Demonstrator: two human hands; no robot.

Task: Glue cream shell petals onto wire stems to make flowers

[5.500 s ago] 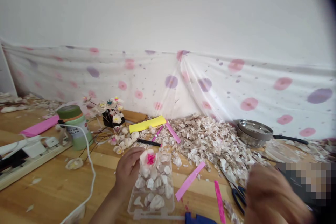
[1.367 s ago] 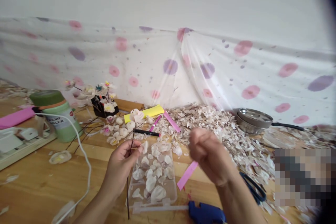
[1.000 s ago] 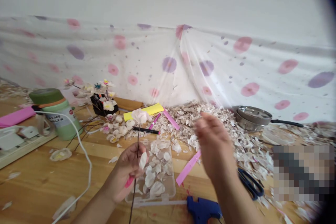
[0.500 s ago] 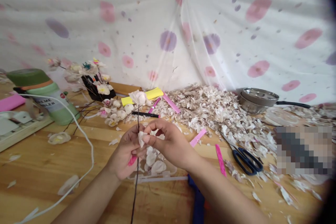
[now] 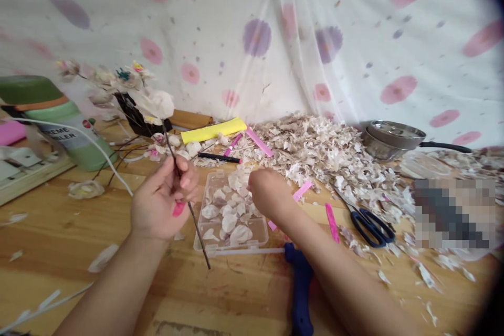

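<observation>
My left hand [image 5: 163,202] is closed around the thin dark stem [image 5: 194,223] of a handmade white flower [image 5: 155,103]. The stem leans, its bloom up to the left and its bare end down to the right. A bright pink scrap [image 5: 179,209] shows against the left palm. At the right side of a clear plastic box [image 5: 199,233], my right hand [image 5: 271,194] is bent down with fingers curled in. Its fingertips are mostly hidden, so what they hold cannot be seen. Loose white petals [image 5: 229,220] lie in the box.
A blue tool handle [image 5: 301,289] lies near the right forearm. Dark-handled scissors [image 5: 372,226] rest beside a large heap of dried petals [image 5: 311,152]. A black marker [image 5: 219,158], yellow roll [image 5: 214,131], steel pan [image 5: 394,139], green tumbler [image 5: 73,136] and white cable [image 5: 90,139] surround the area.
My hands have parted: the left moved left with the flower, tilting its stem, and the right moved right to the box. The white petal pinched by the right hand is out of sight.
</observation>
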